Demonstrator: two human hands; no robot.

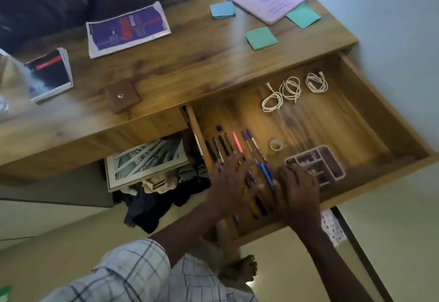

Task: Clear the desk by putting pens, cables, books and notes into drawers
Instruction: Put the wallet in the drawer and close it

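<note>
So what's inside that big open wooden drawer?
The open wooden drawer holds white coiled cables, a row of pens, a tape roll and a pink divided tray. The left hand and right hand cover more pens underneath.

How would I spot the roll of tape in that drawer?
Look in the open drawer under the desktop. Between the row of pens and the pale organizer tray lies the roll of tape, the only small whitish ring, lying flat.

Dim, soft daylight — motion blur throughout, tilted wide-angle distortion.
</note>
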